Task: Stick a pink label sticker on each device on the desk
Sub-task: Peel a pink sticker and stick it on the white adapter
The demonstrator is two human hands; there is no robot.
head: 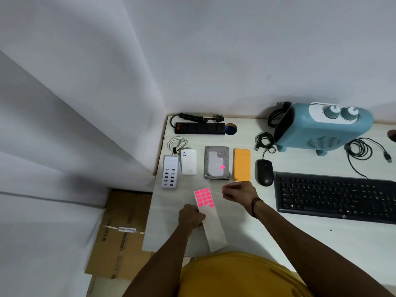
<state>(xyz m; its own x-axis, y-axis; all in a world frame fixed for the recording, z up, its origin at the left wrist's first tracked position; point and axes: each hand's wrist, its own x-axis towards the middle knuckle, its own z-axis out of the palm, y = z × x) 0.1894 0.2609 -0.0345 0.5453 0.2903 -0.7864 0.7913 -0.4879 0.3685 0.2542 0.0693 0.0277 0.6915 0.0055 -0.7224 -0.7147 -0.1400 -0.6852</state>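
Stickers in pink fill the far end of a long backing strip that lies on the desk in front of the person; the near part of the strip is bare. The left hand pinches the strip's left edge and pins it down. The right hand hangs just right of the pink block, fingers drawn together as if pinching something small, though I cannot tell whether a sticker is in them.

Only the hard drive shows a pink label, near its right edge. The USB charging hub, white adapter, orange box, mouse, keyboard, power strip and blue heater look unlabelled, so most of the job seems left.
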